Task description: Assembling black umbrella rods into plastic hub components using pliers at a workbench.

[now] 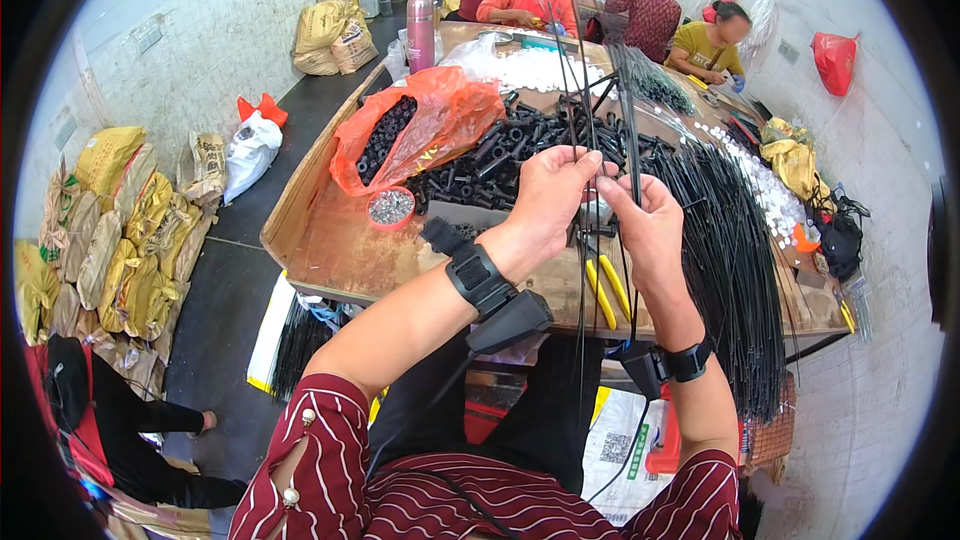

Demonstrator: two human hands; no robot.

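Above the near edge of the wooden table [315, 255], my left hand [555, 198] pinches thin black rods [588, 90] standing nearly upright between thumb and fingers. Close beside it, my right hand [648, 220] has its thumb and fingers closed on black rods too; both thumbs nearly meet. Exactly how many rods each hand has cannot be made out. Beneath my hands lie yellow-handled pliers [606, 290]. A thick bundle of black rods [725, 280] hangs over the table edge by my right forearm. Behind my left hand spreads a pile of black tubular plastic parts [490, 155].
An open red plastic bag [440, 105] of black pieces and a red dish [392, 224] of small metal bits sit left. White round pieces [770, 195] lie right. A pink flask [420, 35] stands far left. Several people work across the table. Stacked sacks [100, 250] line the wall.
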